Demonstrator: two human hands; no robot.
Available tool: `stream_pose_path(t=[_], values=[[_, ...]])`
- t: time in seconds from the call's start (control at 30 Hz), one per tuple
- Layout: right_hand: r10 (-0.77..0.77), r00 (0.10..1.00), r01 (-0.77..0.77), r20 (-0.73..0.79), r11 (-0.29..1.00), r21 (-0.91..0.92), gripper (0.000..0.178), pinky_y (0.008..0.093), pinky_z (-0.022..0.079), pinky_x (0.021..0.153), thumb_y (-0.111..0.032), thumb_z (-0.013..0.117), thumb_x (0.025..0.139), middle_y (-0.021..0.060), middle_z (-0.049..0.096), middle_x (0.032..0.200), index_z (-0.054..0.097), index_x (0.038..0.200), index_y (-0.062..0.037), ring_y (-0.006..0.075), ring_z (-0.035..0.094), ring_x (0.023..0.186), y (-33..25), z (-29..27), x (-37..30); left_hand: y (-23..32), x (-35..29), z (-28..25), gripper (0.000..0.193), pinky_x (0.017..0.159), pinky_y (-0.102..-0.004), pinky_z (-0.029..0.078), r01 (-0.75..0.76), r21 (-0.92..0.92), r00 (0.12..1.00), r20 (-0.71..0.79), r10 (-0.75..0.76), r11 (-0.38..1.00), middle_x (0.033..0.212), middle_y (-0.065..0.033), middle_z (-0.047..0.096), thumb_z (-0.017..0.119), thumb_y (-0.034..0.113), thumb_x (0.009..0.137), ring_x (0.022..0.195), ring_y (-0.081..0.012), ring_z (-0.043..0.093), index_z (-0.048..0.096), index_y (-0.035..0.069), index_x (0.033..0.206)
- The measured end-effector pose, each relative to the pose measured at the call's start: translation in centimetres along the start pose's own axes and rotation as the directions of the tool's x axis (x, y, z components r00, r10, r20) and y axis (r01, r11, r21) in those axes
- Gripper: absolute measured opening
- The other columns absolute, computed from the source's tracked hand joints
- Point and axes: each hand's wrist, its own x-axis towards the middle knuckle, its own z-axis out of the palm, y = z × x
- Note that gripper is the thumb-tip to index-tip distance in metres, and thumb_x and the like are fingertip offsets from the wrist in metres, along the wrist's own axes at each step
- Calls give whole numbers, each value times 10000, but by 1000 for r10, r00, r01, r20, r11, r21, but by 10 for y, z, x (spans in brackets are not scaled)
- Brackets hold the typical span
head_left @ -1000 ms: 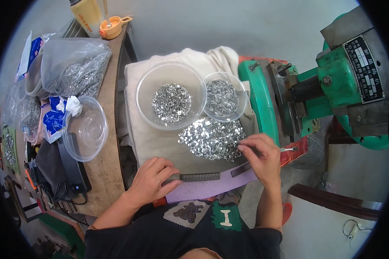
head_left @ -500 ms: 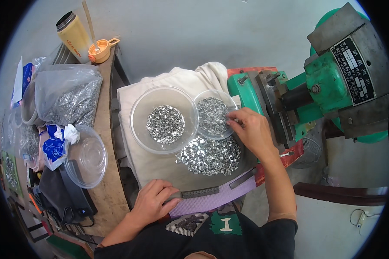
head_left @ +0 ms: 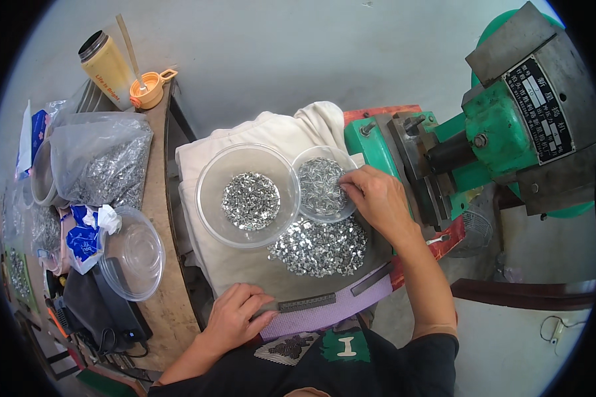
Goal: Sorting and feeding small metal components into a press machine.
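Cream cloth [head_left: 265, 126] is what everything's sitting on, with two clear bowls next to each other on it. Big bowl [head_left: 245, 159] on the left has a heap of small silvery bits [head_left: 250, 200] in the middle, and the small bowl [head_left: 341, 157] on the right has thin curved bits [head_left: 319, 182] that look like wire. Just in front of both there's a loose pile [head_left: 321, 248] of shiny flat pieces, right on the cloth. As for the hands: right hand [head_left: 379, 198] is at the right rim of the small bowl, thumb and fingertips nearly together, can't tell if anything's pinched in there. Left hand [head_left: 240, 312] has the left end of a dark ridged strip [head_left: 308, 303] between thumb and fingers, over a purple mat [head_left: 324, 315]. Another dark strip [head_left: 372, 278] lies on the mat's right part. Green press [head_left: 500, 135] stands off to the right. Wooden surface [head_left: 169, 314] on the left carries a bag [head_left: 106, 152] of metal bits, an open yellow bottle [head_left: 109, 69] and a clear tub [head_left: 142, 255].
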Motion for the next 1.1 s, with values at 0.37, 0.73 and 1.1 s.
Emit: stream_pose_path(t=[0.37,0.73,1.1], values=[[-66,997,66,30,998,-5,97,426,530,698,-115,753,802,107,686,842,732,880,-61,327,675,795,1,-1,6,-1,3,-2,323,733,-377,526,6,-15,1000,5,-6,1000,975,-111,635,838,153,731,874,-299,633,709,48,1008],[-101,994,102,42,995,-5,98,426,534,736,-129,744,801,90,699,870,753,886,-81,309,680,846,1,4,5,0,1,1,303,741,-386,519,-14,-3,1000,8,14,1000,970,-92,630,820,158,750,873,-290,626,696,52,1005],[-72,978,95,196,989,-112,111,454,551,747,-163,695,801,130,715,892,746,844,-74,336,693,870,-2,24,25,-1,-5,5,270,736,-408,501,2,-45,998,-58,-4,999,929,-153,629,795,63,706,859,-339,619,687,19,949]])
